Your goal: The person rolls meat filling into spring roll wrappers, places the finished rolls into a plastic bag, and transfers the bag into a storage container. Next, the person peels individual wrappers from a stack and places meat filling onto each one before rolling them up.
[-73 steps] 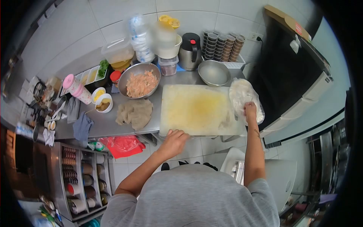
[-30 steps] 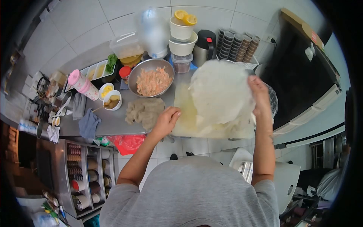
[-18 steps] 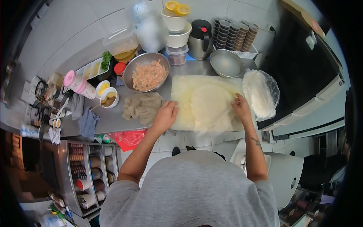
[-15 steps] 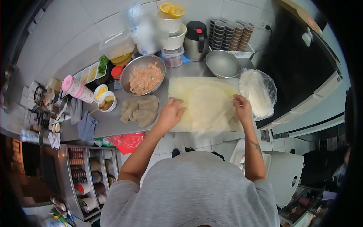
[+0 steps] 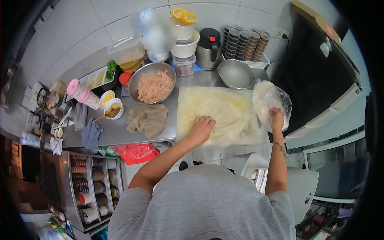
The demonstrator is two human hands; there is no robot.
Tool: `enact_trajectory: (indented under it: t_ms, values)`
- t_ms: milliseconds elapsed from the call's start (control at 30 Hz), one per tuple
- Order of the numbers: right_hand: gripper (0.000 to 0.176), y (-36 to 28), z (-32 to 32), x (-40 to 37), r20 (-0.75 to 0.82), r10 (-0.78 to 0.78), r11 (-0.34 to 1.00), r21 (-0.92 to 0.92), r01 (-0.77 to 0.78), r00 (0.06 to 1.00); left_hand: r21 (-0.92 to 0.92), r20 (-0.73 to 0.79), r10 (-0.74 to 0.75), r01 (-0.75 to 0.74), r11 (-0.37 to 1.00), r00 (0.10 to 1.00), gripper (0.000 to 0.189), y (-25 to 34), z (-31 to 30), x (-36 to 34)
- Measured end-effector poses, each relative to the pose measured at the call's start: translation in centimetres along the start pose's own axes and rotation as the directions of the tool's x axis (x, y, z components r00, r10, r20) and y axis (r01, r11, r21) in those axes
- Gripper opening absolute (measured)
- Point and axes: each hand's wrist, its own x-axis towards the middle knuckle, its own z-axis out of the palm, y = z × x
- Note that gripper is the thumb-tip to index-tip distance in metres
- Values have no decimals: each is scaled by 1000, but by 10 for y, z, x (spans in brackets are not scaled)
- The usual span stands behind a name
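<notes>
Against the tiled wall, a steel worktable (image 5: 206, 78). On its near side, a whitish cutting board (image 5: 186, 96), yellowed in places. Across the middle of the board, a thin, pale, roundish wrapper (image 5: 226, 114), possibly more than one layer, ragged towards the near edge. Likely quick to tear and crease, so best smoothed outward with light pressure. Just beside the board's right edge, a clear plastic bag (image 5: 272, 97) with similar-looking pale sheets inside. Left of the board and apart from it, a mixing bowl (image 5: 133, 82) of shredded orange-and-white mixture (image 5: 154, 87). In front of that bowl, a crumpled beige cloth (image 5: 147, 120), handy for drying damp fingers. Beyond the board's far right corner, a shallow steel bowl (image 5: 236, 75).

Left hand (image 5: 203, 129): palm down over the near left part of the wrapper, fingers loosely bent, seemingly touching without gripping. Rest it flat and light, to steady without dragging. Right hand (image 5: 277, 119): on the bag, fingers drawn in nearly to a fist, apparently gathered on the plastic; any sheet within that grip, impossible to tell. For clean handling there, pinch close to an edge and part layers slowly, without yanking.
</notes>
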Motion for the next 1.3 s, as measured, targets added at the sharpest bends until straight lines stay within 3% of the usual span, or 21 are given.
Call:
enact_trajectory:
  t_ms: [33,133,200,267,367,467,600,733,867,933,1000,1100,1200,1233,1300]
  values:
    - [23,0,1,2,5,-8,1000,-26,8,1000,-47,-10,-29,28,998,1000,13,-2,-3,0]
    - [17,-13,-3,2,-39,-78,995,-68,75,996,-399,-150,-348,265,878,926,11,-6,-30,-11]
    - [14,-28,-10,-6,-150,-189,982,-52,183,971,-478,-219,-456,312,821,863,10,-19,-52,-23]
    - [15,-25,-8,-4,-92,-195,981,-33,192,977,-496,-311,-507,318,808,804,11,-23,-78,-32]
    - [16,-20,-7,3,-80,-180,984,-13,180,980,-605,-339,-433,159,780,835,13,-35,-90,-43]
    - [15,-26,-21,12,-168,-158,987,-47,152,973,-433,-171,-352,251,866,921,13,-6,-120,-41]
    - [18,-49,-79,35,-142,-70,993,88,83,987,-530,126,-161,204,823,979,13,18,-122,-10]
    - [19,-88,-141,57,-35,-43,956,290,51,998,-726,240,117,99,680,964,12,57,-104,51]
    - [19,-99,-199,81,-133,-93,972,204,119,987,-751,220,279,-21,660,935,13,105,-66,129]
    - [20,-107,-227,90,-213,-127,958,229,176,969,-679,150,167,-21,734,975,15,127,-52,167]
    - [24,-124,-257,93,-221,-131,938,289,193,967,-735,92,49,34,677,995,24,130,-17,208]
    - [25,-156,-285,89,-134,-104,877,455,155,985,-439,139,-97,149,886,985,37,127,12,245]
    - [22,-173,-285,82,38,-66,729,684,22,997,-138,115,-14,30,990,993,52,120,11,234]
    - [21,-174,-282,80,95,-73,645,764,-26,993,-379,115,50,-3,926,992,55,117,0,228]
    - [18,-169,-273,74,205,-176,511,855,-89,963,-773,76,160,-43,632,984,60,109,-25,212]
